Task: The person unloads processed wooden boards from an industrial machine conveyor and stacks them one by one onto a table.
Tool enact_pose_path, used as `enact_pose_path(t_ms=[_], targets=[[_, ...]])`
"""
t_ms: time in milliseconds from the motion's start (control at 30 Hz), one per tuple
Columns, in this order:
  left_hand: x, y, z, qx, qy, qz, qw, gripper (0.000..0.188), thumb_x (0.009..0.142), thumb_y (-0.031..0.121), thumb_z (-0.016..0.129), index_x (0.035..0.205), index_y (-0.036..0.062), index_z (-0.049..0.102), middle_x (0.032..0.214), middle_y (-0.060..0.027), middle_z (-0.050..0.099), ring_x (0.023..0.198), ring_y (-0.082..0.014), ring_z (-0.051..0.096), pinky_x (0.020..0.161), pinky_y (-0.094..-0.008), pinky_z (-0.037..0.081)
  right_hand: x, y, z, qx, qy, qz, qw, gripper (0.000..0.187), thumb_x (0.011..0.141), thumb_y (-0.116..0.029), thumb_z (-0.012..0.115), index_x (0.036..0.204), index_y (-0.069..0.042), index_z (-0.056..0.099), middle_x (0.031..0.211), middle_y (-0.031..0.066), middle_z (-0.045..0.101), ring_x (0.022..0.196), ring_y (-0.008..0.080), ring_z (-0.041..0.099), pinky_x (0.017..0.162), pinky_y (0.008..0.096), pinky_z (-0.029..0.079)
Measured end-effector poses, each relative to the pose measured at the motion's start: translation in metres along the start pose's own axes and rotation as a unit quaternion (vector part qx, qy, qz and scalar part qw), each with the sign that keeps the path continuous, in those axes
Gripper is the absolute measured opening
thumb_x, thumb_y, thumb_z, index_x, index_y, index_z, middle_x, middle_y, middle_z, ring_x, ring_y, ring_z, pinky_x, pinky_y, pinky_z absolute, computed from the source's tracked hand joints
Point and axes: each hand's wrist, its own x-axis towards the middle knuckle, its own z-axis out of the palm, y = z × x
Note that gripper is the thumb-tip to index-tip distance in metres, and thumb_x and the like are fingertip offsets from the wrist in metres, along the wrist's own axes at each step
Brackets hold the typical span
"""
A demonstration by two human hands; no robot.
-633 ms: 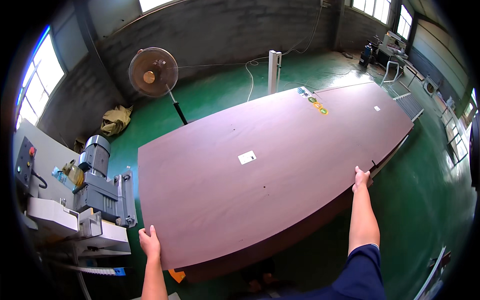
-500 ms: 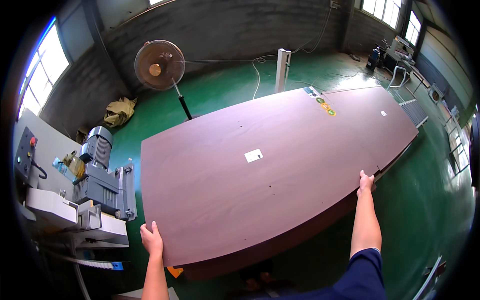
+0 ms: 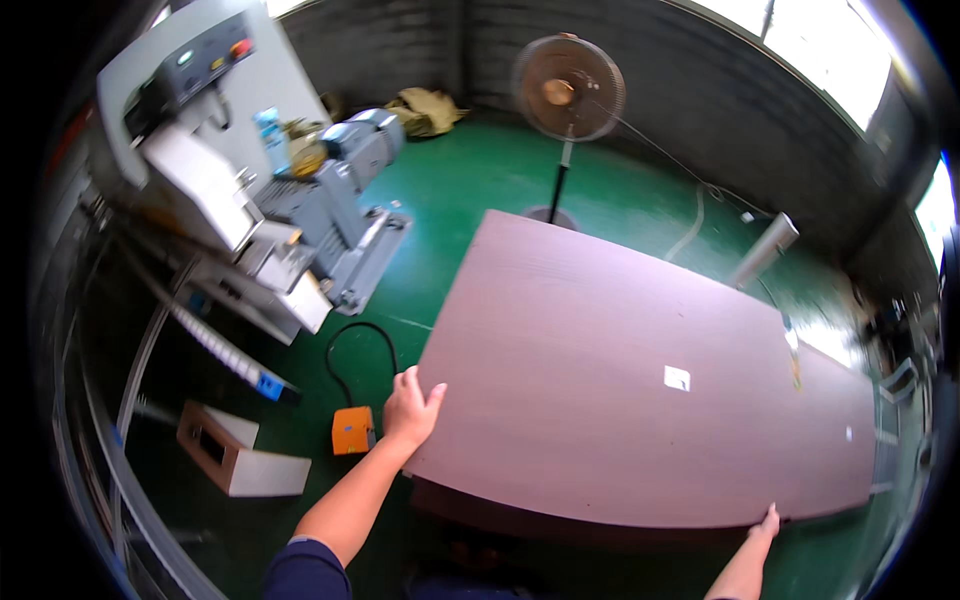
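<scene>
A large flat brownish-purple panel (image 3: 575, 420) lies in front of me, bearing a small white label (image 3: 677, 378) and some coloured stickers toward its far right end. Below its near edge, darker brown board shows in shadow. My left hand (image 3: 410, 410) grips the panel's left edge, thumb on the top face and fingers at the rim, partly hidden. At the near long edge, further right, my right hand (image 3: 767, 524) holds the panel with its thumb on top; its other fingers are out of sight under the board.
A grey machine (image 3: 345, 185) with motor and control box (image 3: 205, 58) stands at the left. An orange foot pedal (image 3: 353, 430) with a black cable and an angled board piece (image 3: 250, 455) lie on the green floor. A standing fan (image 3: 568, 88) and a pale post (image 3: 768, 248) are beyond the panel.
My view has swung left, bringing the machine, pedal and board piece further into sight. Both hands remain on the panel's left and near edges.
</scene>
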Motion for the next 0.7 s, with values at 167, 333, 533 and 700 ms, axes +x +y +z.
enact_pose_path(t_ms=[167,333,533,700], targets=[[0.015,-0.003,-0.003,-0.073,-0.064,-0.087,0.991,0.058,0.086,0.038,0.061,0.124,-0.0016,0.042,0.12,-0.0262,0.052,0.11,-0.0397,0.053,0.093,-0.0443,0.043,-0.05,-0.032,0.021,-0.055,-0.068,0.067,0.994,0.044,0.09,-0.03,0.052,0.121,0.002,0.053,0.123,0.0143,0.055,0.112,0.0313,0.052,0.098,0.0458,0.041],[0.032,-0.027,-0.009,-0.235,-0.223,-0.222,0.92,0.074,0.085,0.042,0.064,0.134,-0.005,0.034,0.125,-0.0227,0.052,0.113,-0.0288,0.054,0.092,-0.0384,0.046,-0.01,-0.015,0.006,-0.006,-0.076,0.046,0.996,0.037,0.09,-0.025,0.052,0.118,-0.001,0.056,0.121,0.0092,0.056,0.112,0.0263,0.052,0.101,0.0416,0.038],[0.027,-0.007,-0.025,-0.424,-0.338,-0.282,0.792,0.067,0.088,0.044,0.061,0.132,-0.0022,0.04,0.121,-0.016,0.056,0.108,-0.0233,0.057,0.09,-0.0407,0.048,0.012,-0.007,-0.003,0.048,-0.055,0.063,0.995,0.044,0.09,-0.032,0.054,0.123,-0.002,0.054,0.126,0.0088,0.054,0.116,0.0267,0.049,0.103,0.0419,0.037],[0.03,-0.018,-0.023,-0.432,-0.367,-0.298,0.768,0.063,0.088,0.041,0.062,0.13,-0.001,0.042,0.118,-0.0134,0.058,0.105,-0.0225,0.059,0.089,-0.0403,0.049,-0.003,-0.01,0.004,0.051,-0.084,0.072,0.993,0.051,0.09,-0.037,0.056,0.126,-0.002,0.051,0.13,0.0104,0.051,0.119,0.0277,0.047,0.105,0.0423,0.035]])
